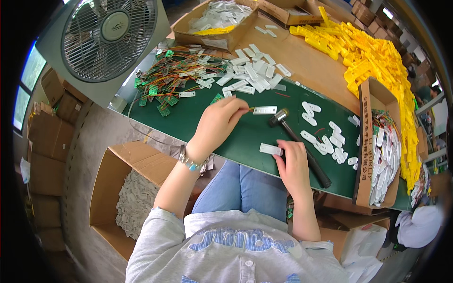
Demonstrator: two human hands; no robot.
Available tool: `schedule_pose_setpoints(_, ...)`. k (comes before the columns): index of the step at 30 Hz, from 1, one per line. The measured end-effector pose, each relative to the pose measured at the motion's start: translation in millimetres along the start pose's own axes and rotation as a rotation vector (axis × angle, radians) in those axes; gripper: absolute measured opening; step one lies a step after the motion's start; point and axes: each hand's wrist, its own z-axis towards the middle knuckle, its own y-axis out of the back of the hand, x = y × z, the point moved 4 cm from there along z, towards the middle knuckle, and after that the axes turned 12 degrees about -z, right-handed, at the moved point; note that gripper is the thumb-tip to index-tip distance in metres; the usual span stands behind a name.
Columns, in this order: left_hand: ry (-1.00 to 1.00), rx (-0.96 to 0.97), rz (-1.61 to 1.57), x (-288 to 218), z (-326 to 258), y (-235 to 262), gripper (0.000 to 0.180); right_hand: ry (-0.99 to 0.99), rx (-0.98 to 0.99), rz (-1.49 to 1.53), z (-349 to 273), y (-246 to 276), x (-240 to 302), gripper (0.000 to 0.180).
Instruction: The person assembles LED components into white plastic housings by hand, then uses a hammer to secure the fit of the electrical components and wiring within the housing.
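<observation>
My left hand (218, 123) is closed in a pinch over the green tabletop, on wires that lead to a small white module (265, 110). In my right hand (293, 162), close to the near edge, is a white plastic casing (270, 149), gripped at its right end by thumb and fingers. A hammer (306, 150) with a metal head and black handle lies just beyond and right of that hand. Past my left hand are a tangle of green circuit boards with wires (163, 78) and a heap of white casings (255, 70).
Several white oval pieces (323, 141) lie right of the hammer. A cardboard box (365, 141) of wired white parts stands at the right, yellow plastic parts (368, 52) behind it. A large fan (113, 37) is at the far left; an open carton (101, 198) stands below the table.
</observation>
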Motion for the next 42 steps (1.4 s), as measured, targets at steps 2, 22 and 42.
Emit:
schedule_pose_setpoints(2, -0.125, 0.072, -0.003, -9, -21, -2, 0.012, -0.057, 0.015, 0.042, 1, 0, -2, 0.041)
schedule_pose_setpoints(22, -0.359, 0.335, 0.066, -17, -40, -32, 0.023, 0.045, 0.098, -0.021, 3, 0, 3, 0.040)
schedule_pose_setpoints(42, -0.278, 0.244, 0.304, -32, -49, -32, 0.018, 0.037, 0.066, -0.021, 4, -5, 15, 0.044)
